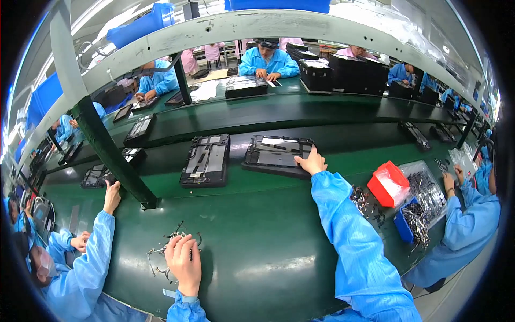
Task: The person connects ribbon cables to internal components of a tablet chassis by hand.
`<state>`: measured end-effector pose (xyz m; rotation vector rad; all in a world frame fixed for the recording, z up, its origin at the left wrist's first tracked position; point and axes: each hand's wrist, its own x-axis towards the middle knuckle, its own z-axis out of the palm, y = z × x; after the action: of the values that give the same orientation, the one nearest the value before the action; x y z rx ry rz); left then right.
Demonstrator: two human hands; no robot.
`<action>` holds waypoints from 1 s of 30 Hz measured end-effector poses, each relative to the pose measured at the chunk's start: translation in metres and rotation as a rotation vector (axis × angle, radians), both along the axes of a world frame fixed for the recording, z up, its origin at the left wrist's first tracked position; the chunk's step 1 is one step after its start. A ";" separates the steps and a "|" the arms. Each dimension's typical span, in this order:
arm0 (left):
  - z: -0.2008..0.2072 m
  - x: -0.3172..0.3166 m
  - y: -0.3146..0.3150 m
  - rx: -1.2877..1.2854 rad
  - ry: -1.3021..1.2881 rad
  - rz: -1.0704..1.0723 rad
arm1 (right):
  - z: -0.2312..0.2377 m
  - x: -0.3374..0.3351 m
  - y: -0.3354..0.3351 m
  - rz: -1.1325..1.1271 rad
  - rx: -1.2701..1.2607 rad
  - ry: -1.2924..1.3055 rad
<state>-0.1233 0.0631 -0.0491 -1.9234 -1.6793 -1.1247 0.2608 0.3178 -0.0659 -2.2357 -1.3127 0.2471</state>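
Observation:
My right hand (313,161) reaches forward and grips the right end of a black, flat device housing (276,153) with grey panels inside, its thumb on the top face. A second, similar housing (206,161) lies just left of it, untouched. Closer to me, my left hand (184,264) is over a loose pile of small thin cables (159,252), its fingers curled and drawn together. A dark bit shows by the fingers, too small to name. A pale strip (169,293) lies beside the left wrist.
To the right are a red bin (387,184), a blue bin (401,224) of small parts and a clear tray (433,188). A dark green post (115,155) rises at left. Co-workers in blue sit on both sides and across; a left neighbour's hand (112,197) touches another housing.

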 end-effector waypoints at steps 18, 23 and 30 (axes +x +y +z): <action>-0.001 0.003 -0.006 0.050 -0.018 -0.068 | 0.029 0.003 0.017 0.172 0.257 1.405; 0.012 -0.012 -0.010 0.170 -0.150 0.002 | 0.084 0.028 -0.024 0.555 -0.001 1.338; 0.024 0.018 -0.022 -0.304 -0.747 -0.388 | 0.073 0.022 -0.079 1.024 -0.588 0.986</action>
<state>-0.1057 0.0408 -0.0254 -2.2440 -1.9589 -2.0339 0.2830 0.2390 0.0066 -1.1504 -1.6992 1.9790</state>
